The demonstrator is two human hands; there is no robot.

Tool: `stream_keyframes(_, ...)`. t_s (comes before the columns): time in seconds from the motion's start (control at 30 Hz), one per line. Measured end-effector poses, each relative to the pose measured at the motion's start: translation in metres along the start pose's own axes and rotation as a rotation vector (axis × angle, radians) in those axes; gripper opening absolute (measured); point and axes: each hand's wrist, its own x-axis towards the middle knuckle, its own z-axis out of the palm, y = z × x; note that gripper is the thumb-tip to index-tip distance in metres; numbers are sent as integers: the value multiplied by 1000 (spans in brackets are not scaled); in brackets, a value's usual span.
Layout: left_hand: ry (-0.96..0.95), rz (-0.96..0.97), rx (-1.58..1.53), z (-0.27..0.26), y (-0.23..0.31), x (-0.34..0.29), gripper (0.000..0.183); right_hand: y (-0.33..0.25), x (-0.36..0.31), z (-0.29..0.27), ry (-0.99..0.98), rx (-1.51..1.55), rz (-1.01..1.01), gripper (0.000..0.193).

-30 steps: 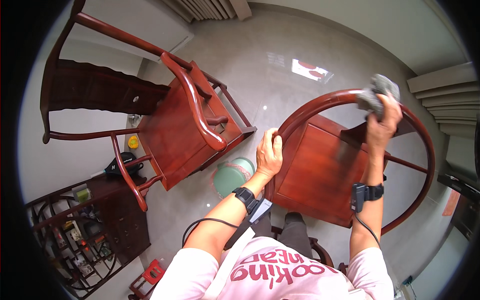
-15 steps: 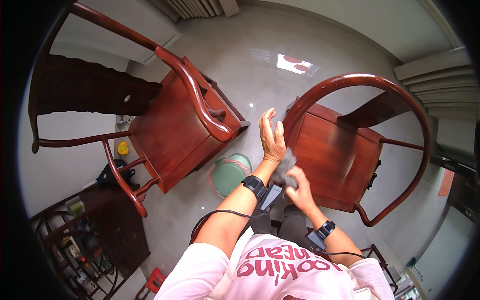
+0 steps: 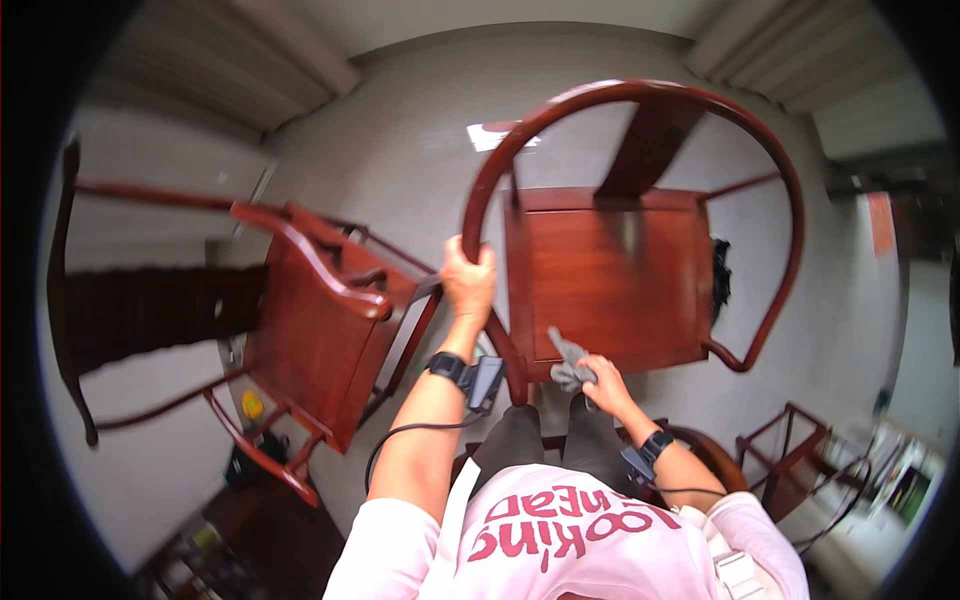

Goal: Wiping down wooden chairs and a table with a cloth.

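Observation:
A reddish-brown wooden armchair (image 3: pixel 620 285) with a rounded, horseshoe-shaped top rail stands in front of me, its seat flat and glossy. My left hand (image 3: pixel 468 282) is wrapped around the left side of that curved rail. In my right hand (image 3: pixel 608 388) is a crumpled grey cloth (image 3: pixel 570 360), bunched between the fingers. The cloth is at the seat's near edge, its loose end lying over the edge as seen from above; I cannot tell whether it touches the wood.
To the left stands a second reddish-brown wooden armchair (image 3: pixel 315 335). A small yellow object (image 3: pixel 252 404) lies beyond its legs. Curtains (image 3: pixel 240 60) hang at the far left. At the lower right is a dark wooden stand-like frame (image 3: pixel 795 455).
My left hand has gone from raised and open to gripping the chair rail. My right hand has drawn away from it with the cloth. The view has turned toward the right-hand chair.

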Motion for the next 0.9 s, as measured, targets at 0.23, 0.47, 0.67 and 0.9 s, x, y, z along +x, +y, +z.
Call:
stream_keyframes(0.23,0,93,201,-4,-23,14,51,8,13,-37,461,8,-30,43)
stream_keyframes(0.47,-37,61,115,6,3,2,42,52,-32,-58,538,173,118,46)
stream_keyframes(0.67,-106,50,-48,-7,-50,48,28,91,-148,-87,529,229,199,41)
stream_keyframes(0.9,-54,176,594,11,-37,-13,38,145,-322,-168,789,235,545,39)
